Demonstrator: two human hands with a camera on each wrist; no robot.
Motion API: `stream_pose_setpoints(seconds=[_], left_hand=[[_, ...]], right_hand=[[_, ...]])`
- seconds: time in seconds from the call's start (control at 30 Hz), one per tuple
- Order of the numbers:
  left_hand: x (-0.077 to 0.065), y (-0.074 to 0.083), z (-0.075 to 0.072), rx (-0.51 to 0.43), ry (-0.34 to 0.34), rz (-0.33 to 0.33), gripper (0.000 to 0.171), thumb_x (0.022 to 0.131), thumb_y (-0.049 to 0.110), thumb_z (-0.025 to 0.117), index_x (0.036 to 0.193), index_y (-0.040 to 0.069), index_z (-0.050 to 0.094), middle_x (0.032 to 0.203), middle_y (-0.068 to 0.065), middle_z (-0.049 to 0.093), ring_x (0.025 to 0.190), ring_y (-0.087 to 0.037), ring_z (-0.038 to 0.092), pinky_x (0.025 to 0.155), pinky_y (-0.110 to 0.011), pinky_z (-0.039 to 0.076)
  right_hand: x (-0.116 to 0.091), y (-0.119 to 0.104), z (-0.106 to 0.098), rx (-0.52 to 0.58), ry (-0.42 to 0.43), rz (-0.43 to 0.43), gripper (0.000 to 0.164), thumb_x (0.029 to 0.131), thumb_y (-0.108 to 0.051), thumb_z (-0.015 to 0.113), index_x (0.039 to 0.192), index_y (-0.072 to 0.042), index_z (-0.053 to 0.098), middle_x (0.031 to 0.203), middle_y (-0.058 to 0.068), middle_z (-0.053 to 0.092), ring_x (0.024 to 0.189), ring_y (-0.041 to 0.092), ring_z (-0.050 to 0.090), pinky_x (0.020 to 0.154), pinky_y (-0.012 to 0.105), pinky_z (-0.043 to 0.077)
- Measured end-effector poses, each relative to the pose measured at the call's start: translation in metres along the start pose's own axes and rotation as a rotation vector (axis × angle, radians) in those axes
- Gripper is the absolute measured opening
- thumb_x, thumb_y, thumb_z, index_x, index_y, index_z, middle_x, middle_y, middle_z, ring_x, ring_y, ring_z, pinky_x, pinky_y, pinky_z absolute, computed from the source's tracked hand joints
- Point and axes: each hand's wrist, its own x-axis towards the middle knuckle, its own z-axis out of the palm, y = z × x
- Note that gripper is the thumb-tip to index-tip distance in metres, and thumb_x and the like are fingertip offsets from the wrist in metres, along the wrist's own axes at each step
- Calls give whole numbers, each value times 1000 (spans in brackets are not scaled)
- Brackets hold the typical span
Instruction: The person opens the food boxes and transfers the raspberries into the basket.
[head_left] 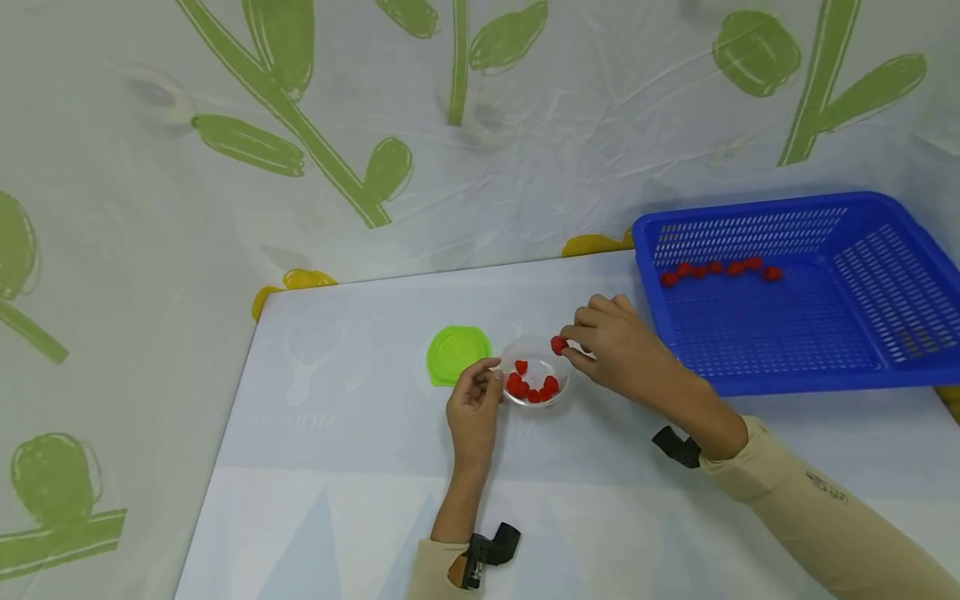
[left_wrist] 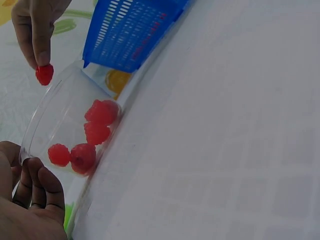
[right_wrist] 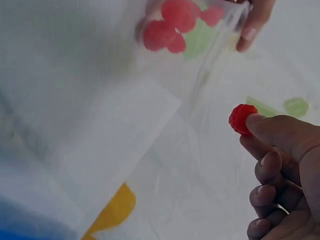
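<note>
Green plastic catches my eye first from the head camera: a lid (head_left: 454,352) on the table (head_left: 352,517), just left of a clear tub (head_left: 537,368). The left hand (head_left: 474,406) pinches the tub's rim, while the right hand (head_left: 622,342) grips one raspberry (head_left: 558,345) at the tub's far right edge. Other raspberries (head_left: 533,397) sit inside the tub, and a row of them (head_left: 736,268) lies in the blue basket (head_left: 787,333). Faint lettering on the table and small print on the right sleeve (head_left: 827,487) are beyond my reading.

From the left wrist, the gripped raspberry hangs near the rim, not inside. I'd keep that pinch light but steady, as thin walls probably flex.

From the right wrist, thumb and forefinger hold the fruit, the other fingers curled behind. Best, I think, to bring it over the opening, lower it and part the fingertips gently, lest it bounce; I spot no brand or label here
</note>
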Motion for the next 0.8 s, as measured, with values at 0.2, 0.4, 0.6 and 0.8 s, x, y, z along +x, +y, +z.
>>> stream_pose_setpoints(seconds=[0.2,0.4,0.6,0.8], left_hand=[[0,-1,0,-1,4,5,24,90,9,59,112,1,59,88,-15,58,74,-29,54,66,-27,52],[-1,-1,0,5,4,4,24,90,9,59,112,0,59,87,-16,57,74,-32,53,66,-29,52],[0,-6,-1,-2,5,18,24,90,10,59,113,2,59,88,-15,56,74,-28,53,65,-26,52],[2,-28,-3,21,17,10,25,89,25,61,112,16,61,88,-6,57,75,-23,54,66,-25,52]], right_hand=[[-7,17,-20,24,65,37,18,74,-21,77,87,-10,73,72,-1,55,74,17,41,64,31,24],[-15,38,-37,17,139,30,18,71,-16,78,86,-10,72,67,-2,49,70,17,35,62,31,19],[-23,57,-55,6,152,80,20,68,-11,79,87,-8,73,67,-2,50,68,17,35,62,32,21],[-30,74,-71,4,162,131,23,63,-7,83,84,-7,73,70,0,56,71,19,42,64,36,25]])
